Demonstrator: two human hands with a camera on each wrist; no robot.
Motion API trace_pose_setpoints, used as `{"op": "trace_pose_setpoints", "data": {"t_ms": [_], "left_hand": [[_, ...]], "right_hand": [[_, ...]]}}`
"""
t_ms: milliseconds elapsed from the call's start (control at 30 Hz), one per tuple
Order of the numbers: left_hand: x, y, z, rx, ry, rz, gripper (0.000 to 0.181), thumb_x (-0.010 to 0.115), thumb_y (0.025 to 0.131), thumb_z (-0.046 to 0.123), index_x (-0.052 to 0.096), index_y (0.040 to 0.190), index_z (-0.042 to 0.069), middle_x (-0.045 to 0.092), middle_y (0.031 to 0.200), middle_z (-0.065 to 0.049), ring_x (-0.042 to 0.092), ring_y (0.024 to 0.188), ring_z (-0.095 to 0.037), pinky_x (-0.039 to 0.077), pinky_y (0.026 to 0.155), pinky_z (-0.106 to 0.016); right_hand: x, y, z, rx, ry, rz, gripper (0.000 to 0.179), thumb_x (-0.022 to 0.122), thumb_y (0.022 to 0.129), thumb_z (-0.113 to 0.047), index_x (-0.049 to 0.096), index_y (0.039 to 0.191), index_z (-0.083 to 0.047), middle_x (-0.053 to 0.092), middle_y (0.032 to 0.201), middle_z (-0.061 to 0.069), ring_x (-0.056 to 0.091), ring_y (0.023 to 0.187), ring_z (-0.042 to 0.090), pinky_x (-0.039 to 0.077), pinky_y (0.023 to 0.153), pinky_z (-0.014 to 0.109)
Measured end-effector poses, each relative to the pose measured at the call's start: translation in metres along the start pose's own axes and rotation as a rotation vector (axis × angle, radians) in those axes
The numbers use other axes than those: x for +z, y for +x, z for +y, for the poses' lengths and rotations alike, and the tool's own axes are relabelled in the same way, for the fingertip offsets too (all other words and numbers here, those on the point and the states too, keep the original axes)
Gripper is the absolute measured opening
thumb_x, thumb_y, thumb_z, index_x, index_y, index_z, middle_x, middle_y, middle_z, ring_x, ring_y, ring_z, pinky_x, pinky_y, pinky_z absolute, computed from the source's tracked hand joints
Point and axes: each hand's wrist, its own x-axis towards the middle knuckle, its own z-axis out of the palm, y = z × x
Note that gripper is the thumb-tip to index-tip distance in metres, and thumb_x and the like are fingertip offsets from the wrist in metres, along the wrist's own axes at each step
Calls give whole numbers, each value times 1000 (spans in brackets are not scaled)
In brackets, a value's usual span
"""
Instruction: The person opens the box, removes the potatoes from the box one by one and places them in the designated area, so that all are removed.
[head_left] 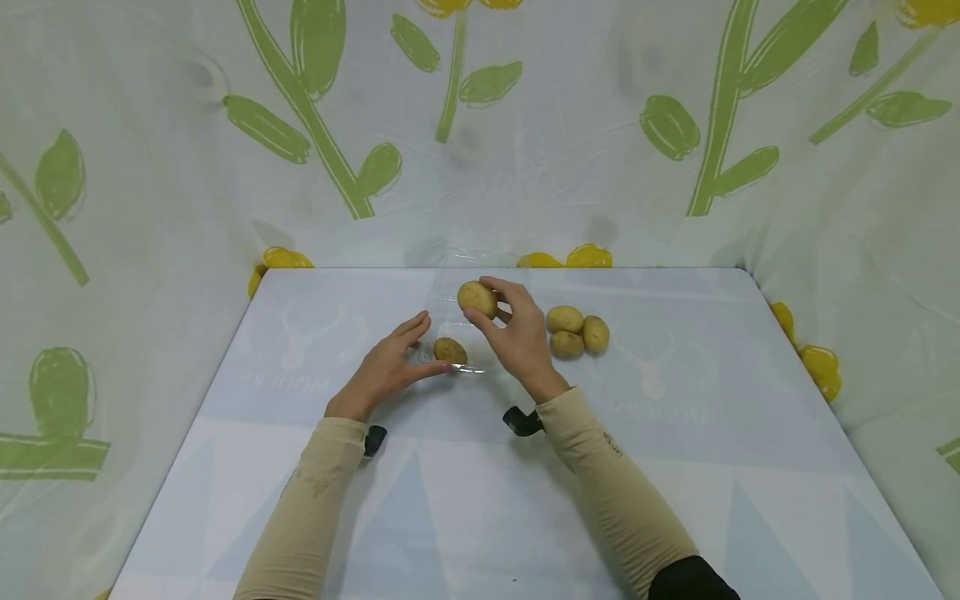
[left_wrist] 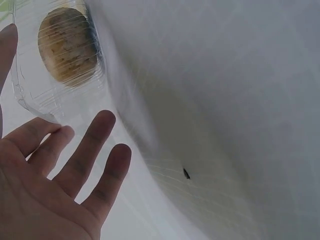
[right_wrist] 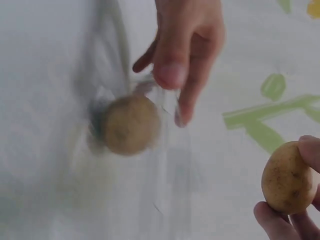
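My right hand [head_left: 519,333] holds a yellow-brown potato [head_left: 476,298] between thumb and fingertips, raised over a clear plastic container [left_wrist: 30,85]. Inside that container another potato [head_left: 450,350] lies toward the left end. At the same end my left hand [head_left: 386,367] grips the container, thumb along the front edge and index finger around the corner. Its other fingers stick out loosely, as the left wrist view shows. The container's transparent lid [head_left: 480,260] is flipped up at the back.
Three potatoes [head_left: 566,320] sit clustered on the white and pale blue tabletop [head_left: 675,375], right of the container. Behind the table's far edge hangs a curtain [head_left: 555,167] printed with green stems and yellow flowers. Black wrist-camera mounts [head_left: 522,421] project from the cuffs.
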Motion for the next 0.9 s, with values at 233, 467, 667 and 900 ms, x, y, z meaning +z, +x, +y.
{"op": "trace_pose_setpoints", "data": {"t_ms": [233, 467, 667, 900], "left_hand": [[-1, -1, 0, 10, 7, -8, 104, 76, 81, 64, 31, 160, 13, 23, 167, 6, 53, 133, -24, 31, 118, -49], [-2, -1, 0, 23, 11, -12, 102, 76, 83, 63, 31, 160, 13, 22, 167, 6, 53, 133, -23, 30, 119, -49], [-2, -1, 0, 33, 6, -7, 100, 78, 84, 57, 31, 160, 12, 23, 167, 5, 50, 137, -24, 29, 120, -48], [-1, -3, -1, 29, -4, -9, 101, 77, 83, 60, 31, 160, 12, 23, 167, 6, 44, 142, -24, 27, 121, -48]], "right_hand": [[-32, 5, 3, 52, 49, 79, 53, 83, 85, -15, 64, 133, -4, 66, 130, 9, 63, 115, 23, 57, 93, 37], [-63, 3, 11, 134, 47, 149, 51, 82, 85, -4, 63, 131, 5, 66, 127, 21, 64, 113, 35, 55, 94, 48], [-94, -4, 29, 212, 36, 198, 51, 85, 84, -17, 66, 130, -5, 66, 129, 9, 65, 113, 25, 55, 94, 31], [-127, -10, 26, 314, -11, 220, 55, 85, 85, -20, 64, 134, -6, 63, 133, 8, 64, 112, 27, 55, 92, 24]]}}
